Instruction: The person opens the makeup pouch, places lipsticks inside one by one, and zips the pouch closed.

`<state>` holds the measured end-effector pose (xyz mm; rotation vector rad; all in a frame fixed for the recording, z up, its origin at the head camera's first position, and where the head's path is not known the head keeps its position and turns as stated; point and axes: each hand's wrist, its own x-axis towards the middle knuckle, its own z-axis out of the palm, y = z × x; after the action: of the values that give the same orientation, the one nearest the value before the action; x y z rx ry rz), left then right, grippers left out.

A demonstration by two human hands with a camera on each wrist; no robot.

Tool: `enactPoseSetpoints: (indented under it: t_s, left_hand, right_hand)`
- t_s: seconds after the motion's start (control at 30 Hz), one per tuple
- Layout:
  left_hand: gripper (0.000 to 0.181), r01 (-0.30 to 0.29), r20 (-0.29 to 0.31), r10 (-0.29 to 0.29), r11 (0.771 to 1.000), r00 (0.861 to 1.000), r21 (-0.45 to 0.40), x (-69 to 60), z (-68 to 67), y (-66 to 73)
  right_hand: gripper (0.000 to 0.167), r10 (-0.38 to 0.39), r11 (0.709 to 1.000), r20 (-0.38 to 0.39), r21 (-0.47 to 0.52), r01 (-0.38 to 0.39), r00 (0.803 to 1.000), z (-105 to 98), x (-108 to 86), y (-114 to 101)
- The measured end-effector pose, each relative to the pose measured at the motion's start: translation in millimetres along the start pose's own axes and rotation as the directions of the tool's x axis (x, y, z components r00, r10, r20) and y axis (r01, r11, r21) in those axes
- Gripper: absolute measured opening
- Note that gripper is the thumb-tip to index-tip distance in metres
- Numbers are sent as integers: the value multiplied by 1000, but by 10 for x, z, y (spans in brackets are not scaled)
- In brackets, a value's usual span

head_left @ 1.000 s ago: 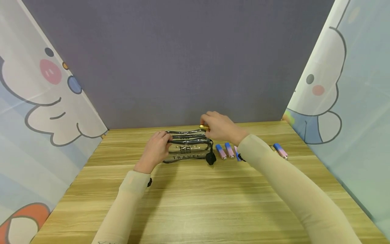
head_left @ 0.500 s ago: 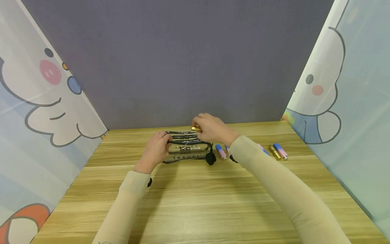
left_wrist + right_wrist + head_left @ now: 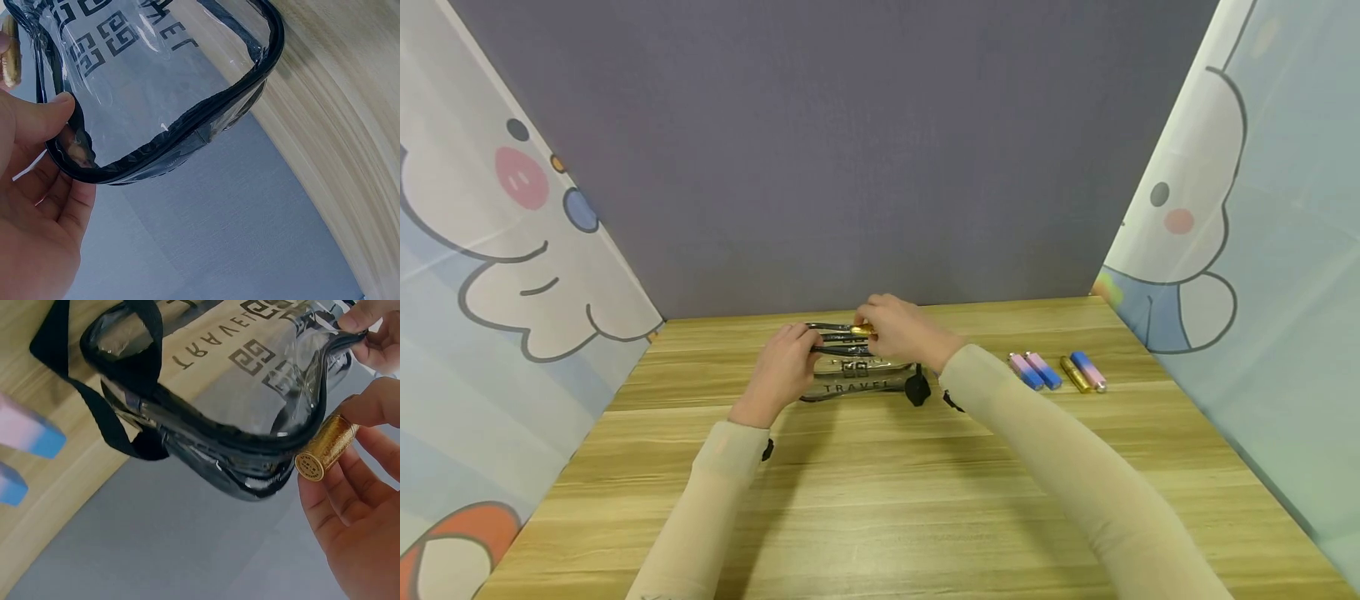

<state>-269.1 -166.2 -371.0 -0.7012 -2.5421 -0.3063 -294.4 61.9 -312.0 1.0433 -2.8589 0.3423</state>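
A clear travel bag [image 3: 859, 387] with black piping and printed "TRAVEL" lettering lies at the table's far side. My left hand [image 3: 778, 371] pinches its left edge; in the left wrist view the thumb [image 3: 53, 115] lies over the black rim, fingers beneath. Between the thumb and fingers of my right hand [image 3: 901, 330] is a gold lipstick tube [image 3: 862, 330], held at the bag's far rim. The right wrist view shows the tube's [image 3: 331, 447] stamped round end beside the rim; whether they touch I cannot tell. The bag's inside is partly hidden by my right hand.
Right of the bag lie two pink-and-blue tubes [image 3: 1034, 371], another gold tube [image 3: 1076, 374] and a blue-and-pink one [image 3: 1088, 371]. A black strap [image 3: 917, 387] hangs at the bag's right end. A grey panel [image 3: 880, 167] stands behind the table, with printed cloth at both sides.
My right hand has moved left and slightly down, carrying the gold lipstick tube along the bag's far rim. The left hand keeps its place. More tubes on the right are uncovered.
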Motion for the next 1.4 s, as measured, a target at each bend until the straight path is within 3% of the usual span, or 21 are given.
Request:
enactPoseSetpoints:
  t_s: [0.67, 1.07, 1.4]
  left_hand:
    - [11, 4, 1, -4, 1000, 1000, -4, -21, 3, -18]
    - [11, -18, -16, 18, 1000, 1000, -6, -30, 3, -8]
    - [11, -13, -23, 13, 1000, 1000, -11, -13, 20, -17]
  right_hand:
    - [29, -35, 998, -9, -49, 34, 999, 212, 118, -57]
    - [24, -68, 996, -53, -63, 64, 996, 223, 88, -67]
    - [25, -49, 998, -85, -37, 46, 995, 109, 2, -14]
